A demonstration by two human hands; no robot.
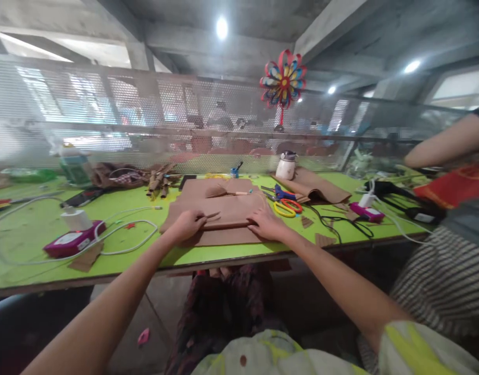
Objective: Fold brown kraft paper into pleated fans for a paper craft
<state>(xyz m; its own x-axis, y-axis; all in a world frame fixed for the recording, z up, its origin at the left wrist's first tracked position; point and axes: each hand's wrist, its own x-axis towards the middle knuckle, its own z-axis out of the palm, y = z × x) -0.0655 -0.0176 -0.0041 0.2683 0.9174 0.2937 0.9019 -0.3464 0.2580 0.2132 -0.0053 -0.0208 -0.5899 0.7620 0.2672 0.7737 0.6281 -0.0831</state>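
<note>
A stack of brown paper sheets (231, 237) lies on the green table in front of me, with a folded edge running along its near side. My left hand (188, 226) is closed at the left part of the paper. From its fingers a thin, pointed brown piece (213, 214) sticks out to the right; its kind is unclear. My right hand (267, 223) lies on the right part of the paper, fingers spread over the folded edge. Behind the hands, a brown paper cone-shaped bundle with a thin light handle (219, 191) rests on the sheets.
Blue-handled scissors (283, 192) and yellow-and-red-handled scissors (285, 208) lie right of the paper. A white jar (286, 165) stands behind by rolled brown paper (317, 186). Purple power strips (73, 240) with white cables sit on both sides. A person (450, 250) is at the right.
</note>
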